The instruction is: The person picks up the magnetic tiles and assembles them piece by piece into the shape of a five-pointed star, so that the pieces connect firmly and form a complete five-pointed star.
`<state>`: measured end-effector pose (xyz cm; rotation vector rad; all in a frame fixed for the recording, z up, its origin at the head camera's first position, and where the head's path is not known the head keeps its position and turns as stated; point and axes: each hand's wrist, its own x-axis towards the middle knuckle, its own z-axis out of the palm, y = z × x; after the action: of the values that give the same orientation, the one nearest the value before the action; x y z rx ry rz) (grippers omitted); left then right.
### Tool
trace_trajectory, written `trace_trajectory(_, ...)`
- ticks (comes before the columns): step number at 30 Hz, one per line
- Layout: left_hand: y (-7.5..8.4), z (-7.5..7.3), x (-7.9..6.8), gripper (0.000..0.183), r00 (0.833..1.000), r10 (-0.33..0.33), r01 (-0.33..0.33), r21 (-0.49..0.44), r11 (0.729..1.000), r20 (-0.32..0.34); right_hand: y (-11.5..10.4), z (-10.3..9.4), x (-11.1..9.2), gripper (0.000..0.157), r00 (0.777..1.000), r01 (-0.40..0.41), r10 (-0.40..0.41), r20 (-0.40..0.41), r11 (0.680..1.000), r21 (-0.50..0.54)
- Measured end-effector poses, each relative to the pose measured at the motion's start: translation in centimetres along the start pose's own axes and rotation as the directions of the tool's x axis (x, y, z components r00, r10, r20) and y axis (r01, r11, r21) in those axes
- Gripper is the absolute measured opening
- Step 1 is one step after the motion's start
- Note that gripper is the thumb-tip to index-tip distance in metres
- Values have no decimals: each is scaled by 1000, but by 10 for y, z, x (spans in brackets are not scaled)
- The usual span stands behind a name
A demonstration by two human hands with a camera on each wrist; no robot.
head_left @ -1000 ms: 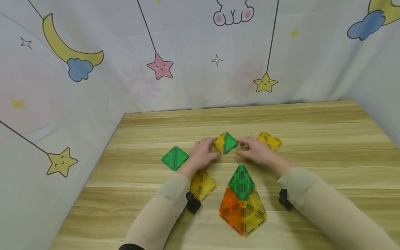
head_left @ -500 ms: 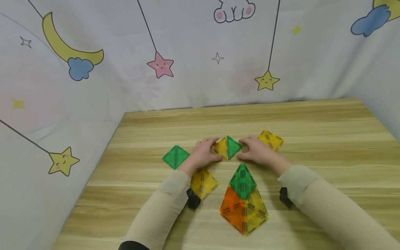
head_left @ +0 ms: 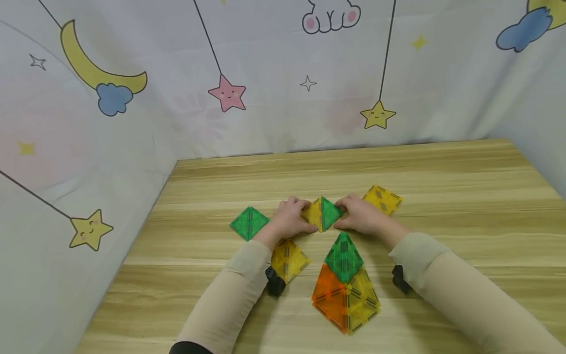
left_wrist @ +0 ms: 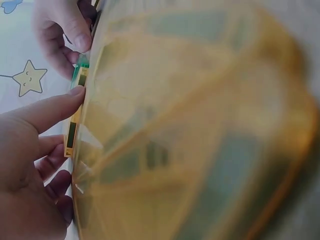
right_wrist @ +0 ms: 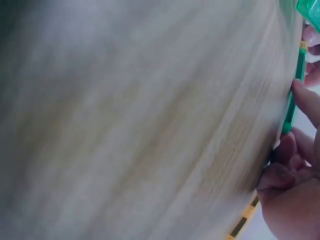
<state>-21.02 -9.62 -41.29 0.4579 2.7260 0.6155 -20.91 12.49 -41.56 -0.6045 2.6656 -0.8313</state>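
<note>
A yellow triangular magnetic tile (head_left: 314, 214) and a green triangular magnetic tile (head_left: 329, 214) lie edge to edge on the table, forming a diamond. My left hand (head_left: 290, 218) holds the yellow tile's outer corner between thumb and fingers; the left wrist view shows the thumb on the near edge of the yellow tile (left_wrist: 72, 130). From the other side, my right hand (head_left: 359, 214) pinches the green one. The right wrist view has that green tile (right_wrist: 292, 105) edge-on, thumb against it, some fingers curled behind.
Nearer me lies a larger kite-shaped group: a green diamond (head_left: 343, 258), an orange part (head_left: 329, 297) and a yellow part (head_left: 363, 302). Loose diamonds surround the hands: green (head_left: 249, 223) at left, yellow (head_left: 289, 260) beside the left wrist, yellow (head_left: 382, 199) behind the right hand. A printed curtain (head_left: 283, 128) backs the table.
The yellow and green pair has slid toward me, with both hands following it. My right fingers have come in closer around the green tile. The other tiles stay put.
</note>
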Motion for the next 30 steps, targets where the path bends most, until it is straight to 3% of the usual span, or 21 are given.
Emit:
trace_trajectory(6,0,0,-1,64,1000,13,-13,-60,998,6,0,1,0,51,1000,5,-5,-3,1000,9)
trace_trajectory(9,-2,-1,-3,62,999,21,-14,-210,977,28,1,2,0,51,1000,9,-9,-5,999,31)
trace_trajectory(11,-3,-2,-4,62,998,25,-1,-362,932,61,1,2,0,51,1000,3,-3,-12,998,61)
trace_trajectory(14,-4,-2,-5,59,995,32,25,-539,842,96,3,3,0,46,1000,-8,10,-23,993,114)
trace_trajectory(15,-4,-2,-5,56,995,27,32,-562,826,97,3,3,-1,44,999,-16,19,-25,991,131)
trace_trajectory(20,-4,0,-3,35,1000,-1,13,-595,804,21,2,2,-3,34,998,-56,64,-21,961,272)
trace_trajectory(24,-3,-1,0,29,1000,5,-7,-696,718,-6,2,-3,-5,36,998,-41,56,-21,893,449)
trace_trajectory(30,8,-10,-4,30,999,36,-37,-790,612,-18,-6,-21,-11,46,1000,2,13,-21,805,593)
